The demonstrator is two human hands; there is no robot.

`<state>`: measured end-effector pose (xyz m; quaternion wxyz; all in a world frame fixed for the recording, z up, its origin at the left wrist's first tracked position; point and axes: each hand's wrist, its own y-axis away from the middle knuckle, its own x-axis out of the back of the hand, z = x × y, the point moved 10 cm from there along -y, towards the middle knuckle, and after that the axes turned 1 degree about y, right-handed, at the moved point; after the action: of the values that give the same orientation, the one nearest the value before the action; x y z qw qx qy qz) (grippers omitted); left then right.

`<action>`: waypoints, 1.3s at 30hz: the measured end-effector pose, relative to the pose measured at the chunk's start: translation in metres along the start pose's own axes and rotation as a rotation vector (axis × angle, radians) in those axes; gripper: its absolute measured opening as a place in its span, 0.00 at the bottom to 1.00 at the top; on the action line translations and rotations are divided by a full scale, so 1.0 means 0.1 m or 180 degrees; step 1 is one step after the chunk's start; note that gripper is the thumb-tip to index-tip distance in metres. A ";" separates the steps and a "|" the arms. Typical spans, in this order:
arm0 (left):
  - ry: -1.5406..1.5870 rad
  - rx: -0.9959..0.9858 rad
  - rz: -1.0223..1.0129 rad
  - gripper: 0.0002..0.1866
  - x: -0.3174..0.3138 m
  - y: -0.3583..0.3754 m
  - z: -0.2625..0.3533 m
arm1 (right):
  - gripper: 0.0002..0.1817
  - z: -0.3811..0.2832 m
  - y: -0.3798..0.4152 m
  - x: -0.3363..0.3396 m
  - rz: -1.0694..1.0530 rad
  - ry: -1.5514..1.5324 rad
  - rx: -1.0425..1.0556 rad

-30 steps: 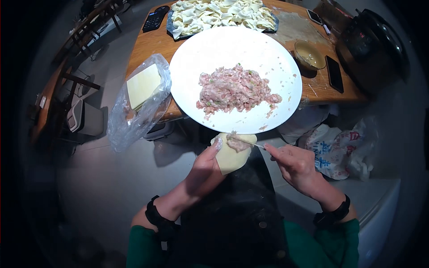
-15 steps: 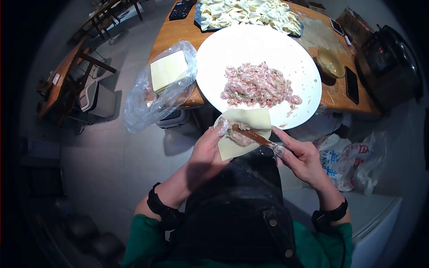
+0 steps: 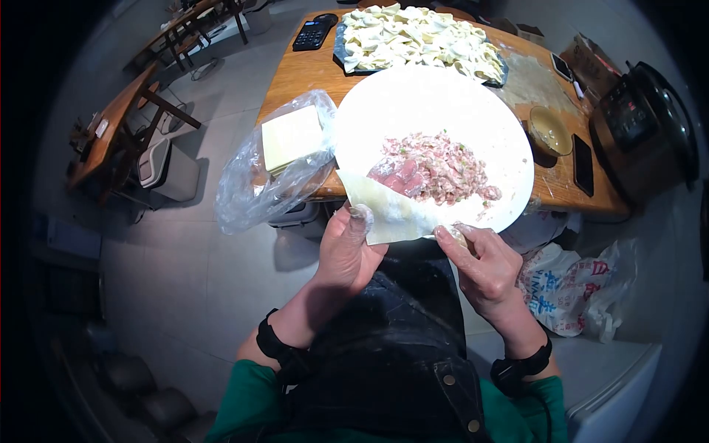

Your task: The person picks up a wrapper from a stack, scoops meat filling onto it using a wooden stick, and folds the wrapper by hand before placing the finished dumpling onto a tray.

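Observation:
A dumpling wrapper [image 3: 399, 216] is held between my two hands near the front rim of a big white plate [image 3: 369, 96]. My left hand [image 3: 351, 247] supports it from the left, thumb on the near side and fingertips showing beyond its far edge. With thumb and fingers, my right hand [image 3: 484, 262] pinches the wrapper's right edge. The wrapper looks folded over, so any filling inside is hidden. The wooden stick cannot be made out. Minced meat filling [image 3: 443, 170] with green bits lies heaped on the plate. Flour coats my left thumb.
Square wrappers [image 3: 292, 136] are stacked in a clear plastic bag [image 3: 247, 199] left of the plate. Behind it, a dark tray [image 3: 347, 63] bears many folded wontons [image 3: 421, 40]. On the right are a bowl [image 3: 550, 133], a phone [image 3: 583, 164] and a black cooker [image 3: 642, 133].
My right hand has moved from holding the stick over the filling to pinching the wrapper's edge. The wrapper, flat with meat showing before, is now folded over. The view has shifted slightly.

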<state>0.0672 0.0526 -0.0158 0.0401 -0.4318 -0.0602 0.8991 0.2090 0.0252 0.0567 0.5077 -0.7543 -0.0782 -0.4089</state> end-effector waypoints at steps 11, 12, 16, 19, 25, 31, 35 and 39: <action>-0.0442 0.0046 0.0953 0.24 0.38 -0.30 0.15 | 0.19 1.40 0.30 0.49 -0.0232 0.0411 -0.1164; -0.0530 0.0148 0.0931 0.23 0.44 -0.32 0.10 | 0.17 1.71 0.30 0.65 0.0046 0.0624 -0.1444; -0.0554 0.0391 0.0718 0.23 0.40 -0.35 -0.06 | 0.12 2.68 0.25 0.76 -0.0649 0.2080 -0.1422; -0.0812 0.0423 0.0690 0.20 0.40 -0.34 -0.11 | 0.08 2.87 0.13 0.62 -0.0983 0.2250 -0.1178; -0.1752 0.0369 0.0298 0.18 0.29 -0.40 -0.09 | 0.09 2.29 0.11 0.34 -0.0278 -0.0911 -0.2717; -0.2069 0.0326 0.0165 0.18 0.23 -0.40 -0.11 | 0.10 1.11 0.19 -0.39 -0.0897 -0.2358 -0.2498; -0.1467 0.0252 0.0293 0.18 0.23 -0.30 -0.05 | 0.09 1.16 0.32 -0.50 -0.0460 -0.2723 -0.3025; 0.0863 0.0332 0.0673 0.16 0.21 -0.25 -0.20 | 0.26 0.59 0.35 -0.75 -0.0711 -0.2900 -0.3074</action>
<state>0.0701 0.0808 -0.0404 -0.0245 -0.5503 0.0382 0.8337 0.2100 0.0805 -0.0290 -0.0157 -0.9812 -0.1705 -0.0889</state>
